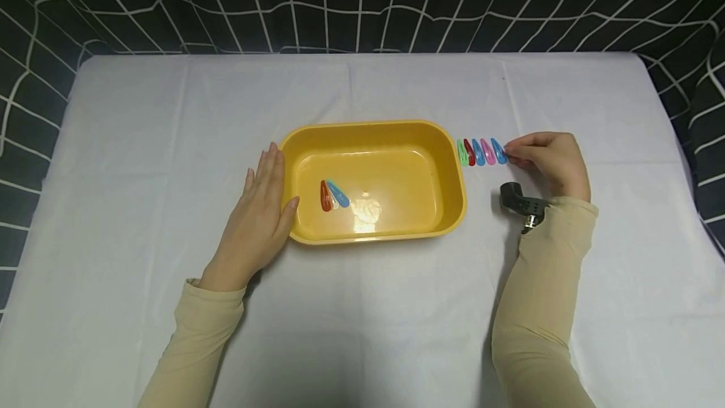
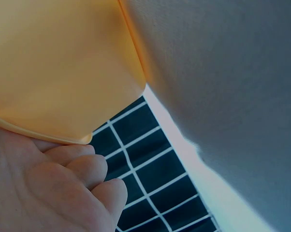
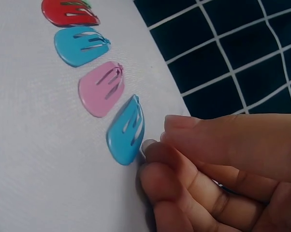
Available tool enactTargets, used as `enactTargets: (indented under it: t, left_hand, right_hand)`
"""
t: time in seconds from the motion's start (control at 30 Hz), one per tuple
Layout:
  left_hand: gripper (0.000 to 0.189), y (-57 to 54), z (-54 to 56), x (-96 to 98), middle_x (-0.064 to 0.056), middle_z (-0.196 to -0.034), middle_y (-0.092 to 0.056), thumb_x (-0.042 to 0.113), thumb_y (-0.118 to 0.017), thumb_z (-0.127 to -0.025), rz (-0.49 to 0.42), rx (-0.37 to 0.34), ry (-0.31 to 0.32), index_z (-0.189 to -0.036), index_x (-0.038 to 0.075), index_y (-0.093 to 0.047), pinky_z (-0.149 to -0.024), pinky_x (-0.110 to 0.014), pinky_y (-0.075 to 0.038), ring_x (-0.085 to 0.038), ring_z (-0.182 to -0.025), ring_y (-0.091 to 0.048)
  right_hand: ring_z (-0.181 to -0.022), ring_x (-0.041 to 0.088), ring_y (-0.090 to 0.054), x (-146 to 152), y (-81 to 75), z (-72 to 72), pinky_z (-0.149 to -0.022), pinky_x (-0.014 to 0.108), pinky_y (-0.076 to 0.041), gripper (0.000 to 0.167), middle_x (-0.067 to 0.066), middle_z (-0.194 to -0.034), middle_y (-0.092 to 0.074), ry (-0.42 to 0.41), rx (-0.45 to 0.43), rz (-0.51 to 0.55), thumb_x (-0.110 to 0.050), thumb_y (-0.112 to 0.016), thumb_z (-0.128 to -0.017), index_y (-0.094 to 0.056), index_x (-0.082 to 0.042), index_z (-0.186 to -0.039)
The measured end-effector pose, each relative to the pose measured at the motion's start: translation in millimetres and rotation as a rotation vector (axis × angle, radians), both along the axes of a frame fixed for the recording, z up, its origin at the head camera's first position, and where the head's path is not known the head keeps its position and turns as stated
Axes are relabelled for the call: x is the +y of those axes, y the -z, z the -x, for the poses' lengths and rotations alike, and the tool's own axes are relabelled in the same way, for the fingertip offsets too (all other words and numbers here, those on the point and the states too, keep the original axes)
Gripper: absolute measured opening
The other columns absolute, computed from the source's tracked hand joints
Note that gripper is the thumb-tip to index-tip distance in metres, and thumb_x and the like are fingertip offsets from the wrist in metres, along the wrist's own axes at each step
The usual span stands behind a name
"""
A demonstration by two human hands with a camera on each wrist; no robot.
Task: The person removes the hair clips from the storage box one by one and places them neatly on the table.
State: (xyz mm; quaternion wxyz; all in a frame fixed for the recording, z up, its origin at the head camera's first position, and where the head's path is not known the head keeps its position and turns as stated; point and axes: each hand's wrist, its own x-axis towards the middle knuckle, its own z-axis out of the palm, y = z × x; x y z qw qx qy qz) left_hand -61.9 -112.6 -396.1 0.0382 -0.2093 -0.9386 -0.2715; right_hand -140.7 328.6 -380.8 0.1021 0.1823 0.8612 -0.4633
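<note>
A yellow tray (image 1: 374, 239) lies on the white cloth. My left hand (image 1: 255, 213) rests along its left side, fingers straight and thumb over the rim. In the left wrist view its fingers (image 2: 85, 164) lie against the tray wall. To the tray's right is a row of snap hair clips: green (image 1: 462, 153), red (image 1: 469, 152), blue (image 1: 478, 152), pink (image 1: 488, 152) and a slanted blue hair clip (image 1: 498, 151) at the end. My right hand (image 1: 549, 159) is beside this last clip, fingertips right at its edge, thumb near the loosely bent fingers.
Inside the tray, towards its left end, are a red hair clip (image 1: 325, 196), a blue hair clip (image 1: 338, 194) and a whitish one (image 1: 335, 204) partly hidden between them. A black camera mount (image 1: 521, 200) sits at the right wrist. Dark grid-patterned fabric (image 1: 351, 5) stands behind the table.
</note>
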Motion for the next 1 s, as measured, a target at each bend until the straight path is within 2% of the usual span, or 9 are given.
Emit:
enactTargets:
  t: [0.2, 0.47, 0.77, 1.0]
  left_hand:
    - [0.064, -0.3, 0.1, -0.2, -0.02, -0.155, -0.008, 0.021, -0.042, -0.099, 0.001, -0.003, 0.001, -0.146, -0.011, -0.013, -0.113, -0.047, -0.009, -0.031, -0.143, -0.009]
    - [0.063, 0.1, 0.4, -0.1, -0.02, -0.155, -0.009, 0.021, -0.041, -0.098, 0.0, -0.002, 0.0, -0.146, -0.011, -0.014, -0.113, -0.047, -0.009, -0.03, -0.143, -0.008]
    - [0.064, 0.5, 1.1, 0.0, -0.02, -0.155, -0.009, 0.022, -0.041, -0.098, 0.0, -0.006, -0.001, -0.146, -0.011, -0.014, -0.113, -0.048, -0.01, -0.031, -0.143, -0.009]
    - [0.065, -0.1, 0.1, -0.1, -0.02, -0.156, -0.007, 0.021, -0.041, -0.098, 0.006, -0.008, -0.001, -0.146, -0.011, -0.012, -0.114, -0.047, -0.008, -0.031, -0.143, -0.008]
  right_hand:
    - [-0.066, -0.001, -0.062, 1, -0.2, -0.8, -0.063, 0.014, -0.05, 0.023, -0.017, -0.068, -0.066, 0.033, 0.026, 0.102, -0.011, -0.069, -0.086, -0.072, -0.028, -0.069]
    - [-0.068, 0.0, -0.065, 2, -0.9, 0.0, -0.065, 0.016, -0.052, 0.022, -0.015, -0.069, -0.066, 0.061, 0.055, 0.146, -0.008, -0.067, -0.087, -0.072, -0.024, -0.072]
    - [-0.067, 0.001, -0.066, 0, -6.3, -0.1, -0.064, 0.016, -0.052, 0.032, -0.012, -0.068, -0.067, 0.06, 0.093, 0.241, 0.0, -0.061, -0.088, -0.071, -0.022, -0.068]
    - [-0.069, -0.001, -0.065, -2, -10.6, -1.2, -0.063, 0.015, -0.051, 0.029, -0.015, -0.069, -0.067, 0.064, 0.097, 0.222, -0.003, -0.063, -0.088, -0.072, -0.024, -0.07]
